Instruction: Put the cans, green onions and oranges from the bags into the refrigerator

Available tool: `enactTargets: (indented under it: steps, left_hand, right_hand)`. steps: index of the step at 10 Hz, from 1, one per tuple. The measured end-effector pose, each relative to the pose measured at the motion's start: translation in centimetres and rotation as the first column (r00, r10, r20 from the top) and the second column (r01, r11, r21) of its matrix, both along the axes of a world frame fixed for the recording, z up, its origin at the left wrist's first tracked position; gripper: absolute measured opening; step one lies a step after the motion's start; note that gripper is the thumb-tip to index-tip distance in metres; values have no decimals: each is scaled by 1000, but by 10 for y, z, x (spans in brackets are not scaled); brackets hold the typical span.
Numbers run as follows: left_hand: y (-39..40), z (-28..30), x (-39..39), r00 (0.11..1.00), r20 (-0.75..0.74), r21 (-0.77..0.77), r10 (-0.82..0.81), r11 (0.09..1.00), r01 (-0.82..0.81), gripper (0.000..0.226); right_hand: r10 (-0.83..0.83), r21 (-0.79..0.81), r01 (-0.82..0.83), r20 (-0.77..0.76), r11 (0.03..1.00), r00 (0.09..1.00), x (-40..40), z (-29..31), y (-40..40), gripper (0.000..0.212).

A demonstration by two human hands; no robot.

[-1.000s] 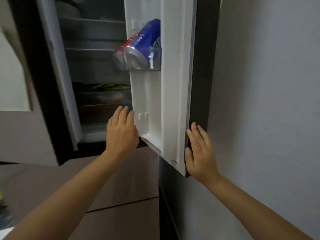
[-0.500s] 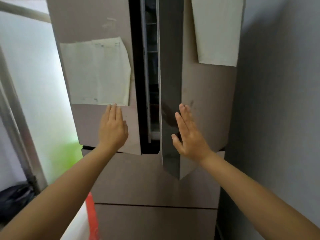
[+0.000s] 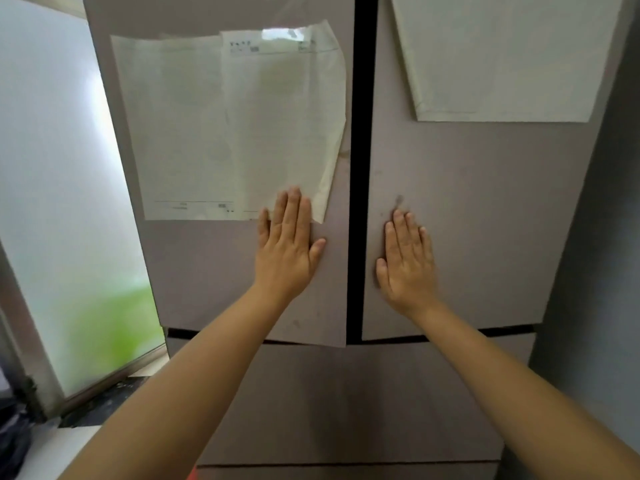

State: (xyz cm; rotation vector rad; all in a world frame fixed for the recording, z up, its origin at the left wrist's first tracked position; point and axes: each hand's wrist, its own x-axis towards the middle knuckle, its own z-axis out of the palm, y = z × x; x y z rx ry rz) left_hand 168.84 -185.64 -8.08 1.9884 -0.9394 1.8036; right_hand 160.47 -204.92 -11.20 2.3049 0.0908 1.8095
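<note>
Change: refrigerator [image 3: 450,202] doors, ajar half a second ago, now meet | left hand [image 3: 287,251], right hand [image 3: 408,261]: flat, fingers straight, holding nothing, pressing either side of the centre seam | we judge loading finished.

Two paper sheets [image 3: 228,126] [image 3: 502,57], frosted window [image 3: 52,202] at left

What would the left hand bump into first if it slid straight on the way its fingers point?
The left hand, flat on the refrigerator's left door, points upward; its fingertips already seem to overlap the lower edge of the paper sheet.
</note>
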Motion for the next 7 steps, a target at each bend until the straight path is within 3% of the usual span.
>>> enactTargets:
  steps: [2, 5, 6, 7]
  left_hand:
    - [-17, -2, 26, 994, 105, -55, -22, 998, 27, 61]
    - [-23, -7, 39, 995, 98, -60, 20, 998, -14, 60]
    - [-23, -5, 40, 996, 87, -52, 11, 999, -6, 61]
    - [-22, -2, 39, 996, 80, -65, 32, 998, -26, 61]
  right_hand:
    - [-81, -34, 84, 96, 996, 992, 31, -1, -1, 57]
    - [-118, -62, 129, 145, 990, 982, 35, -2, 3, 56]
    - [-74, -24, 78, 153, 997, 985, 30, 1, 8, 49]
    - [87, 86, -102, 169, 991, 982, 10, 26, 19, 34]
